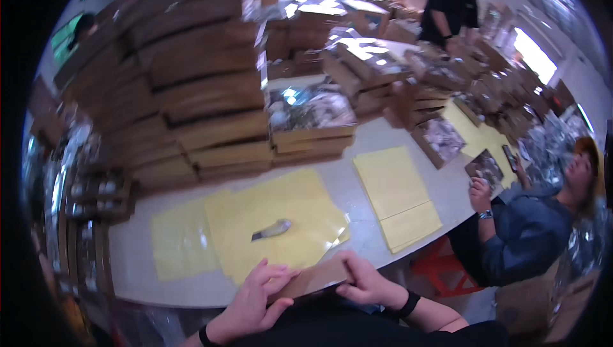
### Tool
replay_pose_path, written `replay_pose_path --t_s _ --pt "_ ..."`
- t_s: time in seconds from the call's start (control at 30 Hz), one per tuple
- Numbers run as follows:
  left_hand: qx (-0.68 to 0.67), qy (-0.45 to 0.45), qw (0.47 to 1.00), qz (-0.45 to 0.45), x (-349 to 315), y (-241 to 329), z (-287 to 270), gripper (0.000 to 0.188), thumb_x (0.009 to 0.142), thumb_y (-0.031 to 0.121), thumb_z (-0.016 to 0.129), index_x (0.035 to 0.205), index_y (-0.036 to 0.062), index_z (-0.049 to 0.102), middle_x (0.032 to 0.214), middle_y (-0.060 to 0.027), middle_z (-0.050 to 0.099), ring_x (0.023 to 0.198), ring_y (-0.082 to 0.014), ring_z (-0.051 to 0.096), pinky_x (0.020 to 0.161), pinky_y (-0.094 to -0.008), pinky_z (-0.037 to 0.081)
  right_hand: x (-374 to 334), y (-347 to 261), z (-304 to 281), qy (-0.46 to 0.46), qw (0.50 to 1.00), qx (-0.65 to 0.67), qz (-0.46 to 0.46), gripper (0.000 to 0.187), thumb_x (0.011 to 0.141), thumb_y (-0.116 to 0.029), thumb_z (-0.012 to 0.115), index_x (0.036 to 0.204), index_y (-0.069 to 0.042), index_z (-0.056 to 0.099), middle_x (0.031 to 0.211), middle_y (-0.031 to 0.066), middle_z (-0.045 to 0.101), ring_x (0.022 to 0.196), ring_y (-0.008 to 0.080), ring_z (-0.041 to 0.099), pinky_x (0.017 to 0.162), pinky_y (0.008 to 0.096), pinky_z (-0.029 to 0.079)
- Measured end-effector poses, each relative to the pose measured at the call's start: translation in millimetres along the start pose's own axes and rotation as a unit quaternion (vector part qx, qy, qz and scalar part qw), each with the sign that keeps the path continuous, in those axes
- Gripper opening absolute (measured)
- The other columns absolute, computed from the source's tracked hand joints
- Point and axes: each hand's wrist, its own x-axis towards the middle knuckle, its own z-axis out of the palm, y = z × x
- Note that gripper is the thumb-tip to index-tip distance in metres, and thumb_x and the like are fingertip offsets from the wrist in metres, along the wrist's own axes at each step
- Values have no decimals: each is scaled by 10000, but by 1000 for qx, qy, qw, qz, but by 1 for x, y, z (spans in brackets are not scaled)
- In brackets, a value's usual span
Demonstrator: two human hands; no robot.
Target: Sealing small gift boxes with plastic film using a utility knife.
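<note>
A brown cardboard piece [317, 277] is held low at the table's near edge, close to my body. I cannot tell whether it is a flat box or a sheet. My right hand [371, 282] grips its right end, thumb toward me and fingers behind. At its left end, my left hand [257, 296] has the cardboard between thumb and loosely spread fingers. Beyond my hands, a small pale object with a dark, flat end [273, 229] lies on yellow sheets [306, 197]; its kind is too blurred to tell.
A tall stack of brown boxes [204, 101] stands at the back left. An open box of clear-wrapped items [313, 131] sits beside it. Another yellow stack [399, 197] lies to the right. A seated co-worker [523, 232] handles a picture-like card at right; a person [447, 11] stands far back.
</note>
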Motion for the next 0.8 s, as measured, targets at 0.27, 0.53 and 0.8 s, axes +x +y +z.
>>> replay_pose_path --t_s 0.27,0.53,0.8 --pt "34 10 999 20 -15 -20 11 491 1011 267 510 1429 26 422 1320 -172 441 1221 -373 459 1094 -474 324 12 11 9 -38 999 -19 0 489 968 -443 532 1195 -28 408 969 228 591 919 401 607 784 424 478" --pt "-101 15 992 -77 -12 -23 17 505 1008 338 510 1400 22 471 1314 -203 427 1249 -365 422 1067 -443 332 14 31 15 -21 1000 -9 -4 490 988 -472 486 1184 -32 403 959 199 591 890 338 606 776 398 472" --pt "-65 -6 990 -127 -14 -27 14 508 955 221 619 1395 21 463 1236 -174 410 1152 -289 475 1004 -371 392 14 30 15 -19 1000 -21 -1 493 992 -484 486 1187 -37 416 1012 169 582 919 273 591 803 366 463"
